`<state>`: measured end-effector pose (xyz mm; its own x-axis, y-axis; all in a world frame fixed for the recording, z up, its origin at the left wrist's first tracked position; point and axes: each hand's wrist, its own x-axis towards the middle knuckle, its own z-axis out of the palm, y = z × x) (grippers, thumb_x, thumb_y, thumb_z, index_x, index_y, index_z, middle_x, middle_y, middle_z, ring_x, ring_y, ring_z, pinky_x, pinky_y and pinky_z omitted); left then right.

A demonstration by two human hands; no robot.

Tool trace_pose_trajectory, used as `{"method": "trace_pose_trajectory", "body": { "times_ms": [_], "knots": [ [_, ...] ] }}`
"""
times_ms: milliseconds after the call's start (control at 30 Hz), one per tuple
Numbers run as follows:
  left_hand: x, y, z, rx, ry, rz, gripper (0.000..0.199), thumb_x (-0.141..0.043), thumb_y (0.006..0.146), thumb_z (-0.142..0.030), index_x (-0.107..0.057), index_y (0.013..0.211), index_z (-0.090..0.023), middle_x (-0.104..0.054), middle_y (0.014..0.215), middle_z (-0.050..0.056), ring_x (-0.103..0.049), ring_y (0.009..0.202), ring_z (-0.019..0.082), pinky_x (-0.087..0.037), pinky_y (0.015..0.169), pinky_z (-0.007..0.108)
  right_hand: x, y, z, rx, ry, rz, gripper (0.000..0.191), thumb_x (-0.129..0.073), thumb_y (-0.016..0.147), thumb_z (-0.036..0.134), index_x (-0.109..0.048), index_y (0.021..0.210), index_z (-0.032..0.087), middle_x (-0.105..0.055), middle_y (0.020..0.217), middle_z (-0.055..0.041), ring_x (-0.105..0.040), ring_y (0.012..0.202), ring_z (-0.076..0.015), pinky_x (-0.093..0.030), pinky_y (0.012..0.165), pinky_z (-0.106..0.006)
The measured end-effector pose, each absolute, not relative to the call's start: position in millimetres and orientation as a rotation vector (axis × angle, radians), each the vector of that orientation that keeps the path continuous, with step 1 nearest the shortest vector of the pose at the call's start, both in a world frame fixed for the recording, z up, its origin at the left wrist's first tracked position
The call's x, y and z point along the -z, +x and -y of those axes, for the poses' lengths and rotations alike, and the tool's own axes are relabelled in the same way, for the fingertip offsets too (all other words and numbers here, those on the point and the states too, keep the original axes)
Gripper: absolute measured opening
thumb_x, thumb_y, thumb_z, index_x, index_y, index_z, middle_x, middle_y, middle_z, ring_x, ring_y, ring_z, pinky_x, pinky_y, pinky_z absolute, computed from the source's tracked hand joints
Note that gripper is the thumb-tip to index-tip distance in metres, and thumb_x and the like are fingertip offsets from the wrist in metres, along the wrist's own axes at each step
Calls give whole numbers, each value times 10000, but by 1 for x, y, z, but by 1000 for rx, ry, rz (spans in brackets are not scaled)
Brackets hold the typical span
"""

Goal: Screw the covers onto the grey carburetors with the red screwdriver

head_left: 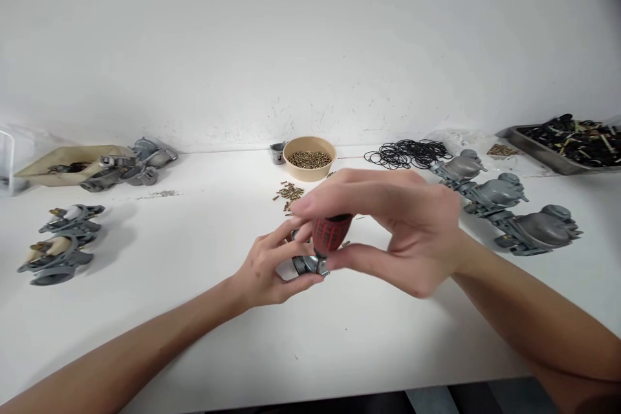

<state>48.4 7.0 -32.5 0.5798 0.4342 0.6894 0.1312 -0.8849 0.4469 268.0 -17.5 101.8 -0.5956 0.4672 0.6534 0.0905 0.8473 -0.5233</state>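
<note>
A small, partly hidden grey metal part [301,265] sits on the near side of the tan round bowl [309,175], pinched between the thumb and fingers of the left hand [259,272]. The right hand [420,220] has its fingers wrapped round a red-and-black screwdriver handle [332,234], directly over the part; tip contact is hidden. Small brass-coloured metal pieces [290,191] lie just in front of the bowl on the white table [218,349]. Right of the bowl are tangled thin black rings [407,154] and, nearer, three grey metal assemblies [502,191].
</note>
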Motion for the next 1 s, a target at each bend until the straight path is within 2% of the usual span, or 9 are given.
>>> {"method": "trace_pose_trajectory", "body": {
  "times_ms": [133,300,400,533,600,700,867,933,1000],
  "knots": [
    [29,48,-6,-1177,2489,-452,356,-702,947,-371,-628,1254,-206,-714,1096,106,-738,966,246,-653,806,387,-102,267,21,-607,-386,2160,438,-575,952,25,-644,1349,196,-744,1105,-43,-691,838,-105,-618,815,-276],
    [28,50,-5,-1174,2463,-475,206,-703,941,-348,-668,1093,-213,-679,1041,84,-697,817,195,-607,624,305,-95,264,17,-557,-389,2117,375,-610,958,87,-659,1310,207,-725,1010,-30,-684,841,-120,-613,798,-294],
    [29,50,-6,-1196,2462,-441,253,-703,943,-356,-647,1139,-208,-678,1108,108,-704,887,220,-620,653,328,-95,264,16,-600,-372,2130,375,-576,977,85,-625,1335,186,-731,1061,-48,-692,853,-111,-616,804,-289],
    [26,49,-6,-1152,2467,-466,242,-690,946,-370,-658,1140,-230,-661,1205,108,-709,899,208,-631,653,311,-95,262,16,-514,-332,2063,306,-721,944,183,-667,1245,182,-727,941,-12,-683,781,-98,-603,743,-250],
    [25,49,-5,-1180,2459,-465,249,-689,949,-377,-657,1151,-236,-674,1177,98,-720,933,219,-646,697,320,-96,262,17,-557,-296,2060,252,-634,983,155,-668,1232,170,-731,1006,-35,-697,799,-105,-617,767,-269],
    [26,48,-5,-1187,2446,-439,328,-704,939,-357,-632,1226,-217,-686,1166,117,-726,996,250,-659,776,365,-98,261,17,-702,-258,2037,332,-528,971,48,-642,1259,168,-732,1144,-66,-729,917,-130,-635,812,-281],
    [32,49,-6,-1175,2428,-447,288,-726,911,-334,-654,1166,-220,-642,1269,133,-726,964,242,-655,724,362,-99,260,12,-485,-240,1974,258,-744,902,156,-695,1155,178,-691,908,1,-707,763,-106,-620,679,-238],
    [33,49,-7,-1200,2434,-438,330,-728,910,-335,-634,1207,-226,-657,1228,126,-723,1016,262,-661,753,378,-98,262,13,-485,-282,2039,211,-635,962,143,-701,1161,162,-706,1024,-42,-717,831,-113,-629,719,-251],
    [32,49,-7,-1210,2436,-427,402,-729,911,-336,-596,1272,-223,-662,1219,132,-718,1051,276,-664,791,401,-97,264,14,-568,-319,2109,322,-532,983,85,-653,1272,160,-708,1146,-68,-717,910,-119,-635,796,-278]
  ]
}}
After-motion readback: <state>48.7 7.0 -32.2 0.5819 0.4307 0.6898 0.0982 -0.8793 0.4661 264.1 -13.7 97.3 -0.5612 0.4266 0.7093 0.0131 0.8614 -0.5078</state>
